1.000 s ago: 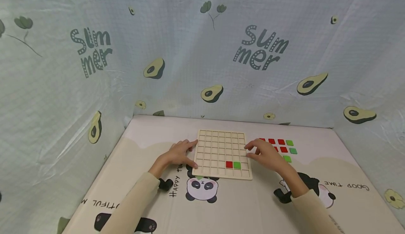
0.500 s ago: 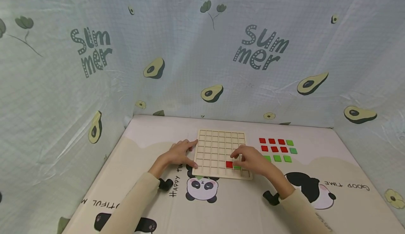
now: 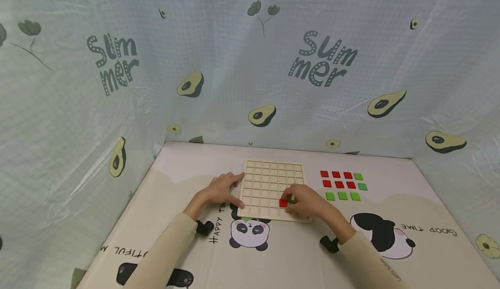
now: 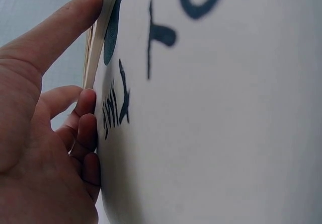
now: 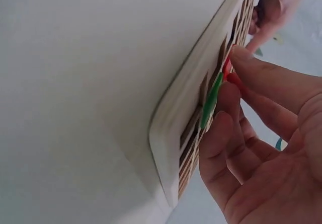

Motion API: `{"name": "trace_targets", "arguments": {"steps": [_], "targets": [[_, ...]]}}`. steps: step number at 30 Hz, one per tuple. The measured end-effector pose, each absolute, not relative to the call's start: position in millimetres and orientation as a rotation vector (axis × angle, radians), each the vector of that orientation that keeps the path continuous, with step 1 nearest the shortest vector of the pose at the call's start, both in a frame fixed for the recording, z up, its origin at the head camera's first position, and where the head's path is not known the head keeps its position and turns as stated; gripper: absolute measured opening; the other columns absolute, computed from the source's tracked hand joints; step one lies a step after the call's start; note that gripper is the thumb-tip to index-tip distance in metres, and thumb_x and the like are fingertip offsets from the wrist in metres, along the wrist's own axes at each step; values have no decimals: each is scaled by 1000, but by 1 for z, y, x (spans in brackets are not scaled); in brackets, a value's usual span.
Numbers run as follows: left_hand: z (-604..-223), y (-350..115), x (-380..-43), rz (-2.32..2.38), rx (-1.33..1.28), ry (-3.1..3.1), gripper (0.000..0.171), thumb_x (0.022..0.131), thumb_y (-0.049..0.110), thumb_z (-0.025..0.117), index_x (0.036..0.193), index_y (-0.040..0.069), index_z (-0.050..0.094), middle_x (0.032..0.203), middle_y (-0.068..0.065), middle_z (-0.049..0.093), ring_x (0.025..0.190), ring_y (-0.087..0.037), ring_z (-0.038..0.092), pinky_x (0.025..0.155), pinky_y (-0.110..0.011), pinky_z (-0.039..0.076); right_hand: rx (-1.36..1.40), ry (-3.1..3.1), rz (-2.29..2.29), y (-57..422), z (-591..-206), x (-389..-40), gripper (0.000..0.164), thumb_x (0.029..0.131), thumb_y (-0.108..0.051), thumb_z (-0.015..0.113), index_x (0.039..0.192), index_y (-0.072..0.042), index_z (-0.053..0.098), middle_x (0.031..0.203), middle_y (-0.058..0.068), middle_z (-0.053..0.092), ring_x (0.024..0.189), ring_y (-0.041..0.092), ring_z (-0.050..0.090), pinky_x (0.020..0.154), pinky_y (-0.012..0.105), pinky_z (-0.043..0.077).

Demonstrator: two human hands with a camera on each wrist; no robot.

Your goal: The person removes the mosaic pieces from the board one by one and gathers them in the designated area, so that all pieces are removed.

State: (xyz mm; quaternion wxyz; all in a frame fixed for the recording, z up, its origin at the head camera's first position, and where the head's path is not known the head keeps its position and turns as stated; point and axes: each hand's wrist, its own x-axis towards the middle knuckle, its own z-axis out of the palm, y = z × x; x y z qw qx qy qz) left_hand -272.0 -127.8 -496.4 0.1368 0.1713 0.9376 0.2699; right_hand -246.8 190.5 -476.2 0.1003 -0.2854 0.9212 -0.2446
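A pale wooden grid board (image 3: 259, 180) lies on the table. My left hand (image 3: 218, 189) rests at its left side, thumb and index finger spread, fingertips against the edge; its other fingers are bent loosely in the left wrist view. On the board my right hand (image 3: 306, 200) has thumb and index finger at opposite sides of a red square tile (image 3: 283, 203), pinching it. Directly right of that lies a green square tile (image 5: 210, 103), mostly covered by the right hand in the head view. The right wrist view shows the thumb at the red tile's edge.
Several loose red tiles (image 3: 339, 184) and green tiles (image 3: 342, 195) lie in rows on the table, right of the board. A panda-printed cloth (image 3: 289, 258) covers the table. Hanging sheets (image 3: 222, 63) with avocado prints enclose the back and sides.
My right hand has moved left and down from the board's right edge, over the green tile, to the red tile. My left hand and the board have stayed put.
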Motion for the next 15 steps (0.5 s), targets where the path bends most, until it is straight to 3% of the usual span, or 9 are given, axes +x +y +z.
{"name": "trace_targets", "arguments": {"steps": [15], "targets": [[-497,-127,-273,789,500,2712,112,69,49,94,161,19,39,105,3,48,94,-15,39,81,-35,26,-743,2763,-726,184,-485,-251,16,85,-11,84,96,-14,73,90,-5,64,83,12,55,75,28,49]]}}
